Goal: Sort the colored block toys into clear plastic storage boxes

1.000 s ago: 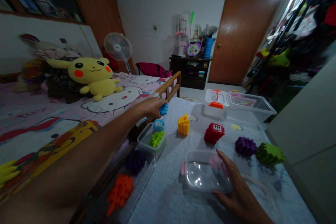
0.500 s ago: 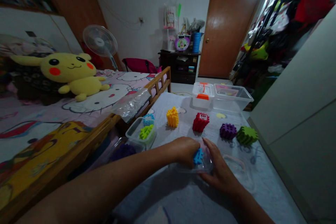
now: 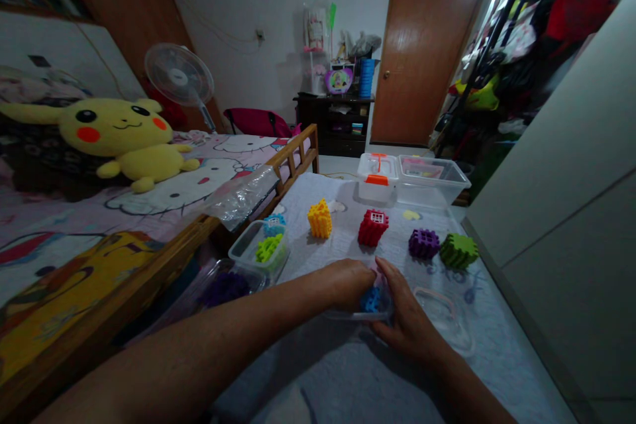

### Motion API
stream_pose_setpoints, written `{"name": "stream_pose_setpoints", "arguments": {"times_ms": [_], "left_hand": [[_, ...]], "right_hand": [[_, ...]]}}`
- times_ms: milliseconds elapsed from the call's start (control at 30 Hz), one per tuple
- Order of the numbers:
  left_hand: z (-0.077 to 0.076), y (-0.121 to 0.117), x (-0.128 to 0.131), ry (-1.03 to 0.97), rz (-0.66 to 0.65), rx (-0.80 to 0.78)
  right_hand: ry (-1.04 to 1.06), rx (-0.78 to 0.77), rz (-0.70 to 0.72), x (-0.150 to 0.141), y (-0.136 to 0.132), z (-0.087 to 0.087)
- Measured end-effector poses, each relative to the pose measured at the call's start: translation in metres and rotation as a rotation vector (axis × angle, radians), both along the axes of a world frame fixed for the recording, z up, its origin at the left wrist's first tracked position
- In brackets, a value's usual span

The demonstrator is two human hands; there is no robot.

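A small clear plastic container [image 3: 342, 313] sits on the cloth-covered surface in front of me, with blue toy block pieces [image 3: 370, 300] inside. My left hand [image 3: 350, 285] reaches down into it, fingers curled beside the blue pieces; its fingertips are hidden. Around the container's right side, my right hand [image 3: 405, 308] is closed, with the thumb near the bottom edge and fingers along the far side. To the right lies a clear lid [image 3: 447, 321]. Beyond the hands stand block shapes: a yellow one [image 3: 319, 218], a red one [image 3: 372, 228], a purple one [image 3: 424, 244] and a green one [image 3: 458, 251].
At left, one open container [image 3: 238, 253] holds lime-green and light-blue pieces, and another [image 3: 213, 273] holds dark purple ones. A box with orange latches [image 3: 376, 193] and a larger clear bin [image 3: 432, 193] stand at the back. A wooden bed rail [image 3: 193, 238] borders the left side.
The blue pieces sit lower in the container than before, with my left hand still inside. The whole view has shifted slightly, so everything appears further left.
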State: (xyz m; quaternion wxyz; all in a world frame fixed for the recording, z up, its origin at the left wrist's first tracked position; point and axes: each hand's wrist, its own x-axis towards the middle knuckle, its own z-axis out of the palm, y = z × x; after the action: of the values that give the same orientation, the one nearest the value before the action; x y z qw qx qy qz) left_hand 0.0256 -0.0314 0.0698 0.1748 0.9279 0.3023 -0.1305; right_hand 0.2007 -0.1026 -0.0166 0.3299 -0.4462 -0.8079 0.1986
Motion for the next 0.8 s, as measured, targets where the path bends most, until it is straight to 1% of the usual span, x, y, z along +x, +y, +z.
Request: {"name": "stream_pose_setpoints", "arguments": {"times_ms": [133,233,367,600,800], "left_hand": [[0.011,0.001,-0.008,0.057,-0.077,0.042],[0.019,-0.002,-0.013,0.109,-0.076,0.080],[0.024,-0.007,-0.014,0.101,-0.058,0.128],[0.027,-0.008,-0.017,0.102,-0.028,0.124],[0.019,-0.008,-0.023,0.027,0.061,0.099]], "right_hand": [[-0.016,0.010,0.017,0.002,0.001,-0.003],[-0.028,0.010,0.028,0.001,0.002,-0.004],[-0.020,0.008,0.027,-0.001,0.002,-0.003],[-0.021,-0.022,0.017,-0.001,0.000,-0.001],[-0.029,-0.003,0.018,0.000,0.000,-0.002]]}}
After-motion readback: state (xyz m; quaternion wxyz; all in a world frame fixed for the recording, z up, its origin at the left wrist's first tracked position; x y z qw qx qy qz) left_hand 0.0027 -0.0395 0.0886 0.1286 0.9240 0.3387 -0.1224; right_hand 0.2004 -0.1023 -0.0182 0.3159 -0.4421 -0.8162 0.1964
